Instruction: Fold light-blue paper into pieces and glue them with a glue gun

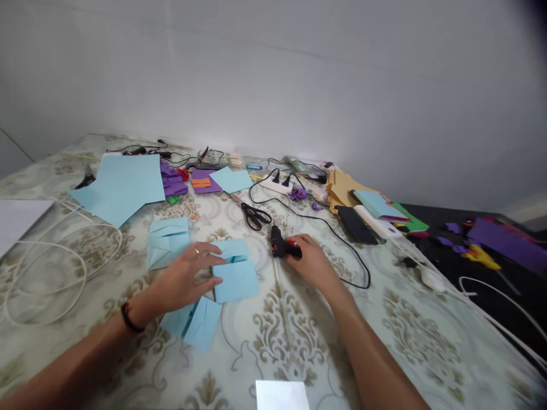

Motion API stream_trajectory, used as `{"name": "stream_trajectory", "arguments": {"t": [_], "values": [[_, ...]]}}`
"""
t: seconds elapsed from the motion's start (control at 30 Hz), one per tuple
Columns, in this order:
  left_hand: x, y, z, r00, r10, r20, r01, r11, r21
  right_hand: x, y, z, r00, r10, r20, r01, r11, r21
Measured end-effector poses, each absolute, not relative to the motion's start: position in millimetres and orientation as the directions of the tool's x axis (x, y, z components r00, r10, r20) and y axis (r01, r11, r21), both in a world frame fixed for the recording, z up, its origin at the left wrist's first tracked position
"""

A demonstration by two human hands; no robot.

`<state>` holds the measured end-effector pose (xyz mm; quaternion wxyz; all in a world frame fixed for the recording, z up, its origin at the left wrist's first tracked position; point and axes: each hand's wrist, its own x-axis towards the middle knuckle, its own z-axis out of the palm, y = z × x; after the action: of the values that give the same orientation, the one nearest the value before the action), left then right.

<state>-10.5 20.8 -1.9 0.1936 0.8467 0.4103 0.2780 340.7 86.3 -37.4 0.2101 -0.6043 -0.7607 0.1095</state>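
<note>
My right hand [311, 259] has its fingers around the handle of a black and red hot glue gun [277, 244], which lies on or just above the table; its cord curls off behind my wrist. My left hand [188, 274] is open, thumb and fingers apart, with the fingertips at the left edge of a folded light-blue paper [237, 282]. Left of it lies another folded light-blue paper [168, 244], partly covered by that hand. Nearer to me, a third folded piece [203, 323] lies askew. Black-handled scissors [255, 216] rest beyond the glue gun.
A large blue sheet [123, 188] and purple paper pieces [173, 181] lie at the back left. Behind the scissors is a white power strip [277, 184] with plugs. White cable [85, 273] loops at left. A black phone [359, 225] lies at right, a white card [282, 394] in front.
</note>
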Motion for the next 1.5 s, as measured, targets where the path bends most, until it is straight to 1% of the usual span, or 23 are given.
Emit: {"name": "stream_trajectory", "arguments": {"t": [0.07,0.13,0.27,0.33,0.43,0.5,0.53,0.6,0.67,0.87,1.0,1.17,1.33,1.5], "values": [[-7.6,18.9,-14.9,0.596,0.747,0.295,0.584,-0.655,0.479,339.7,84.8,-32.9,-0.163,0.967,0.195,0.879,0.232,-0.418],[-7.4,18.1,-26.4,0.63,0.734,0.252,0.606,-0.668,0.431,338.7,82.4,-27.0,-0.133,0.967,0.219,0.875,0.218,-0.431],[-7.4,17.6,-36.8,0.631,0.744,0.221,0.645,-0.661,0.384,339.2,76.1,-14.5,-0.022,0.957,0.288,0.796,0.191,-0.574],[-4.9,17.0,-36.3,0.63,0.747,0.214,0.66,-0.66,0.36,340.9,72.8,-9.5,0.034,0.966,0.256,0.76,0.141,-0.635],[0.8,15.2,-33.0,0.621,0.756,0.207,0.681,-0.651,0.336,341.1,66.7,-3.8,0.053,0.988,0.146,0.742,0.059,-0.668],[4.5,13.5,-31.3,0.605,0.767,0.213,0.695,-0.639,0.33,336.7,61.1,0.3,0.009,0.995,0.102,0.749,0.061,-0.659],[6.2,12.6,-30.7,0.598,0.771,0.218,0.699,-0.635,0.328,332.8,57.9,2.6,-0.031,0.995,0.096,0.749,0.087,-0.657],[9.3,10.7,-30.2,0.594,0.774,0.22,0.705,-0.633,0.321,322.8,51.4,7.2,-0.156,0.982,0.11,0.717,0.189,-0.671],[12.6,9.3,-30.2,0.588,0.78,0.214,0.714,-0.625,0.316,312.4,45.9,10.9,-0.244,0.964,0.109,0.662,0.248,-0.708],[17.9,12.4,-29.3,0.497,0.842,0.211,0.762,-0.539,0.358,296.5,38.6,12.6,-0.39,0.92,0.026,0.556,0.258,-0.79],[13.9,16.6,-28.8,0.509,0.835,0.208,0.742,-0.548,0.386,285.0,35.2,8.7,-0.494,0.866,0.076,0.484,0.346,-0.804],[10.1,18.1,-30.3,0.528,0.826,0.2,0.728,-0.561,0.395,263.3,30.4,-6.5,-0.533,0.838,0.119,0.482,0.416,-0.771],[10.6,18.8,-29.7,0.531,0.824,0.195,0.729,-0.563,0.39,253.5,30.3,-21.7,-0.527,0.837,0.148,0.503,0.448,-0.739],[10.8,19.2,-30.1,0.525,0.826,0.204,0.727,-0.561,0.396,250.4,31.6,-29.5,-0.553,0.809,0.198,0.502,0.513,-0.696]]}}
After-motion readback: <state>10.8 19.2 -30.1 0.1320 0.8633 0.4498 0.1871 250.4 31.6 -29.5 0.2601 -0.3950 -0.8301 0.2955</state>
